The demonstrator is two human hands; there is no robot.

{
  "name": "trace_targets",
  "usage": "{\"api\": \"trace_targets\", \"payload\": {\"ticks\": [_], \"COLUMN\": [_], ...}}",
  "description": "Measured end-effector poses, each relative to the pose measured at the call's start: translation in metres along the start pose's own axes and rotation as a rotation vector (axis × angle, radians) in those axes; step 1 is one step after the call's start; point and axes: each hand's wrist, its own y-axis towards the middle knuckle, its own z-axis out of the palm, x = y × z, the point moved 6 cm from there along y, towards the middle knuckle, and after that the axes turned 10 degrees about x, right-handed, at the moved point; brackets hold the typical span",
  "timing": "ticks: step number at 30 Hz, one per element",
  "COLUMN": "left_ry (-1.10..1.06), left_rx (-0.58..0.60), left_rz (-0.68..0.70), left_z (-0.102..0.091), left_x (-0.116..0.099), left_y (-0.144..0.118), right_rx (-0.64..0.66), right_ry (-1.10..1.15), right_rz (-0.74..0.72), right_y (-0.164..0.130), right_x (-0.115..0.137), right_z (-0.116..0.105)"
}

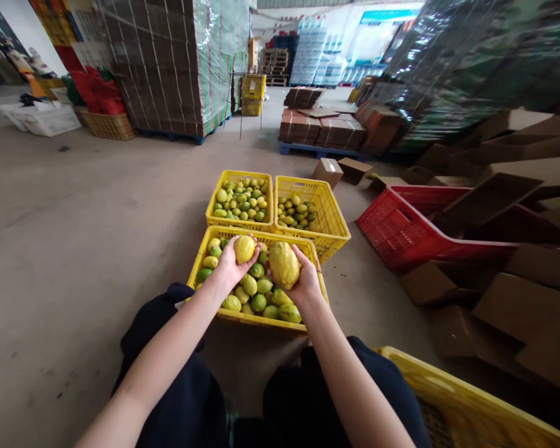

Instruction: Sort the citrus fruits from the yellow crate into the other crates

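Note:
My left hand (228,266) holds a small yellow lemon (244,248) above the near yellow crate (256,322). My right hand (306,281) grips a larger yellow lemon (284,264) just beside it, over the same crate. That crate holds several green and yellow lemons. Beyond it stand two more yellow crates: the far left crate (214,218) is filled with lemons, and the far right crate (336,219) has fewer lemons in it. My dark-trousered knees frame the near crate.
A red crate (392,233) with cardboard pieces lies to the right, amid loose flat cartons (518,311). Another yellow crate's rim (452,389) is at my right knee. Wrapped pallets of boxes (168,62) stand behind on the concrete floor.

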Motion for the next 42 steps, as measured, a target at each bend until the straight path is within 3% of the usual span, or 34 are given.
{"api": "trace_targets", "payload": {"ticks": [5, 13, 17, 23, 29, 37, 42], "left_ry": [0.036, -0.023, -0.022, 0.001, 0.032, -0.060, -0.077], "left_rx": [0.004, -0.049, -0.083, -0.029, -0.081, -0.024, -0.001], "left_rz": [0.107, -0.003, -0.006, 0.005, 0.038, -0.021, -0.026], "left_z": [0.0013, -0.0035, -0.0068, -0.0017, -0.0025, -0.0017, 0.0016], "left_x": [-0.0078, -0.0010, 0.0002, -0.0028, -0.0064, 0.0016, -0.0006], "left_y": [-0.0019, -0.0015, 0.0009, -0.0030, -0.0048, -0.0005, -0.0049], "right_rx": [0.011, 0.007, 0.067, 0.152, 0.036, 0.027, 0.025], "right_ry": [-0.041, 0.001, 0.049, 0.023, -0.060, -0.010, 0.019], "right_rz": [-0.062, 0.056, 0.058, -0.007, -0.105, 0.025, 0.029], "right_y": [-0.0023, -0.0003, 0.0031, 0.0015, -0.0031, -0.0021, -0.0016], "right_x": [0.0048, 0.0008, -0.0012, 0.0013, 0.0074, 0.0000, -0.0014], "right_z": [0.0016, -0.0012, -0.0020, 0.0054, 0.0034, 0.0037, 0.0051]}}
